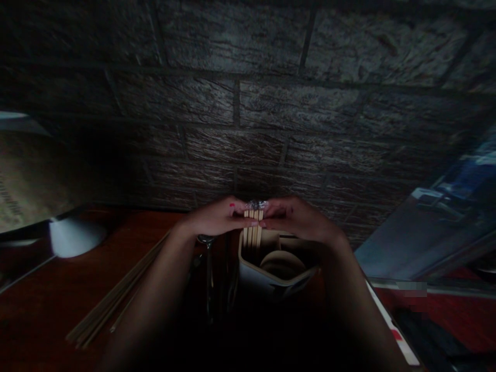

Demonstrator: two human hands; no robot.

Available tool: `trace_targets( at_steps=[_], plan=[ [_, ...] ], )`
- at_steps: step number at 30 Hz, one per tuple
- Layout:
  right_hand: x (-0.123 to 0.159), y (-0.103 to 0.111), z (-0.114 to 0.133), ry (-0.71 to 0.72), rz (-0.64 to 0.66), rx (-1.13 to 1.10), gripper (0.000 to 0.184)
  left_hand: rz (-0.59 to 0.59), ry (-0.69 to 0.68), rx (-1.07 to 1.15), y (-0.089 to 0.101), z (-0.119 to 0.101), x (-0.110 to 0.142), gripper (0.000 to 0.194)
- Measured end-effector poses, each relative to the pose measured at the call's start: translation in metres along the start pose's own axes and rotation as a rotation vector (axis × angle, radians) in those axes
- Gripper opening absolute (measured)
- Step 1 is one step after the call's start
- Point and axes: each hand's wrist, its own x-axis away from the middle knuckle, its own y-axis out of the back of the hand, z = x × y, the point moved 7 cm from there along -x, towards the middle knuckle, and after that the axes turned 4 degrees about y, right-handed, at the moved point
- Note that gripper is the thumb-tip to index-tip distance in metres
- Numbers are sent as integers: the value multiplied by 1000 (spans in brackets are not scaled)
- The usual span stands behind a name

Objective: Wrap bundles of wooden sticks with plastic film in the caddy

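My left hand (225, 214) and my right hand (290, 217) meet in front of me, thumbs and fingertips closed on the upper ends of several light wooden chopsticks (253, 235). A shiny, crinkled clear wrapper shows at the top of the chopsticks, between my fingers. Their lower ends reach down into the left part of a pale, divided utensil holder (267, 281), which stands on the table. Inside the holder, toward the front, rests a round, light-brown object (282, 262) that I cannot make out. Shadow hides the bottom of the holder.
Metal utensils, one like a spoon (209, 274), lie left of the holder. Long thin sticks (116, 294) lie farther left on the brown table (46, 315). A white cone-shaped object (75, 237) stands at left. A brick wall (263, 113) rises behind.
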Motion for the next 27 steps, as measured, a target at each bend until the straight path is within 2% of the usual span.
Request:
trace_targets(
  at_steps=[17, 27],
  plan=[
    [1, 3, 3, 53, -32, 146, 18, -6, -31, -15, 0, 0, 0, 32],
    [1, 0, 2, 22, 5, 90, 16, 26, -23, 45, -1, -4, 1, 25]
  ],
)
